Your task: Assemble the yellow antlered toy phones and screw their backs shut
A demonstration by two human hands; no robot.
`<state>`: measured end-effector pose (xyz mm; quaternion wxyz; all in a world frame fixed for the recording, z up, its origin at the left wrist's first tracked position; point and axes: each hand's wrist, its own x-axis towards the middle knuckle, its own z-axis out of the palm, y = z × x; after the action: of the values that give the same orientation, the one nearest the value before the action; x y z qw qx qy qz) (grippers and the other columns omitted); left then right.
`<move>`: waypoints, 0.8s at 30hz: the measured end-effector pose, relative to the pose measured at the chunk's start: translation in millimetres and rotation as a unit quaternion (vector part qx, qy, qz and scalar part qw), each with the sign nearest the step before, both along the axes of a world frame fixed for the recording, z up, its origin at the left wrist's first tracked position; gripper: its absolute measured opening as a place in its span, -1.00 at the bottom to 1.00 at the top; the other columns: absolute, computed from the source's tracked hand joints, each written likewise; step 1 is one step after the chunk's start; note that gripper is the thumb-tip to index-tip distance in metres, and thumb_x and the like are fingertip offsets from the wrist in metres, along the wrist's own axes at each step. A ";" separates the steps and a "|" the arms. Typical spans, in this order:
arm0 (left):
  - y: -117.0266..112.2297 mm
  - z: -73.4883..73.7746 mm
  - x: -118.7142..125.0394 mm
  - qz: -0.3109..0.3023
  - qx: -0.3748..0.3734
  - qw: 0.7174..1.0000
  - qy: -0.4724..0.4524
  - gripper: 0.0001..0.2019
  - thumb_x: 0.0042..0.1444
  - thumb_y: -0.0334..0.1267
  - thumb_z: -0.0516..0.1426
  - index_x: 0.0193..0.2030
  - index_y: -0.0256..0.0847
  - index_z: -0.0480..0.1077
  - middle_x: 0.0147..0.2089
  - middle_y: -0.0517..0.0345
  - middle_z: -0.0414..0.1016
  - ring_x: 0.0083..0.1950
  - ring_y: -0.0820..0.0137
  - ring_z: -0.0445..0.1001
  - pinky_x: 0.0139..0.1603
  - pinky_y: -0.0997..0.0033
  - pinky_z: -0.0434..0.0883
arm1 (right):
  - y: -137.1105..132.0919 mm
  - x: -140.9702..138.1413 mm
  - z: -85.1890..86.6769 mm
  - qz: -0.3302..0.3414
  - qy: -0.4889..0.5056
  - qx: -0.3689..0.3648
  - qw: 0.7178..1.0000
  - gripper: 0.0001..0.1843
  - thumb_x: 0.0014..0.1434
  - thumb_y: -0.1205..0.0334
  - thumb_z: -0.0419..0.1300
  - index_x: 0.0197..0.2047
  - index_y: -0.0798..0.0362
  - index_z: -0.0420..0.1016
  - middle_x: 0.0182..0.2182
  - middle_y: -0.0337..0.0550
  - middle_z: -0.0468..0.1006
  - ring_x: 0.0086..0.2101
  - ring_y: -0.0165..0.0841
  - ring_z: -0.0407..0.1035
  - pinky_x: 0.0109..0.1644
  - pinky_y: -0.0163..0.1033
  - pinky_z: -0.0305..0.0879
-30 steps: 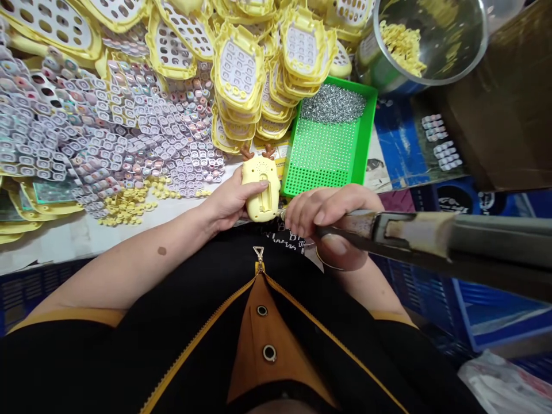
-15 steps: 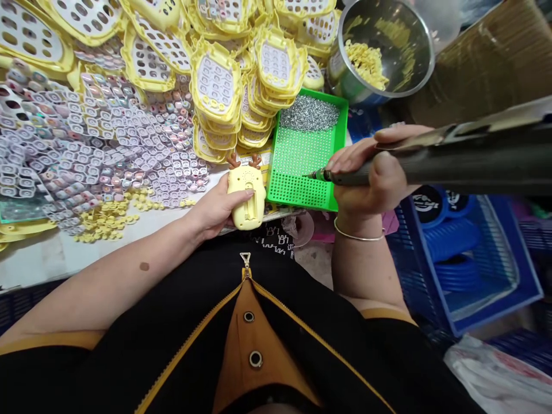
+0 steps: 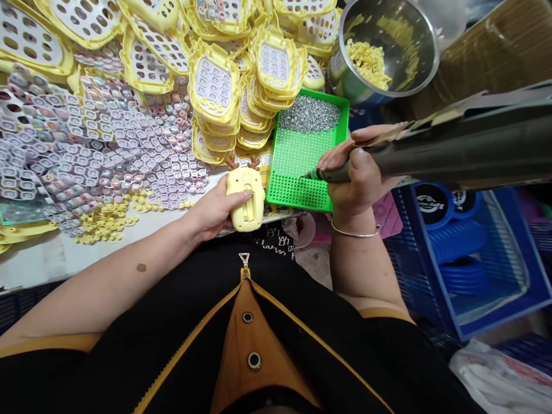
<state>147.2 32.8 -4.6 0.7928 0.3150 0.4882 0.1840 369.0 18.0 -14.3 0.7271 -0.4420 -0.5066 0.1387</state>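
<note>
My left hand (image 3: 214, 208) is closed around a pale yellow toy phone (image 3: 242, 187) with brown antlers, its back facing up and its battery compartment uncovered. The thumb lies across that compartment. In my right hand (image 3: 356, 177) is a dark electric screwdriver (image 3: 457, 150), held nearly level with its bit pointing left. The bit's tip is over the green perforated tray (image 3: 297, 150), to the right of the toy phone and apart from it. Silver screws (image 3: 309, 114) are heaped at the tray's far end.
Stacked yellow phone shells (image 3: 215, 86) stand behind the toy phone. Button pads (image 3: 129, 138) and small yellow pieces (image 3: 106, 221) cover the left of the table. A metal bowl (image 3: 414, 63) with yellow parts is at back right. A blue crate (image 3: 500, 310) is at the right.
My right hand and the screwdriver have shifted slightly left over the tray. My left hand keeps the toy phone in almost the same place.
</note>
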 end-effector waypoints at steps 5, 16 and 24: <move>-0.7 2.7 2.3 0.001 -0.002 1.000 -0.001 -0.39 0.03 -0.28 0.31 0.21 -0.04 0.21 0.13 -0.04 0.50 -0.06 0.13 0.58 -0.05 -0.23 0.54 | -17.0 -13.4 21.9 -0.012 0.006 0.008 1.000 -0.73 0.16 -0.10 0.24 -0.21 -0.14 0.35 -0.62 -0.42 0.20 -0.66 -0.43 0.22 -0.51 -0.23 0.26; -7.5 -1.0 7.5 0.023 0.016 1.000 -0.001 -0.46 0.07 -0.33 0.24 0.18 -0.08 0.20 0.01 -0.02 0.53 -0.22 0.22 0.56 -0.16 -0.04 0.54 | -66.7 -73.5 46.9 0.310 0.010 -0.021 0.950 -0.75 0.20 -0.07 0.23 -0.09 -0.21 0.47 -0.60 -0.38 0.43 -0.60 -0.41 0.38 -0.49 -0.25 0.41; -8.4 0.6 8.3 0.027 0.015 1.000 0.000 -0.43 0.09 -0.36 0.22 0.24 -0.09 0.18 -0.03 -0.01 0.53 -0.25 0.23 0.55 -0.19 0.07 0.51 | -63.5 -85.3 39.9 0.347 0.029 -0.017 0.937 -0.77 0.17 0.03 0.31 -0.10 -0.14 0.54 -0.53 -0.34 0.50 -0.54 -0.40 0.45 -0.46 -0.25 0.45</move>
<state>155.5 24.5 -4.0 0.7830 0.3135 0.4935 0.2123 283.7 -45.6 25.6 0.6406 -0.2463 -0.6046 0.4042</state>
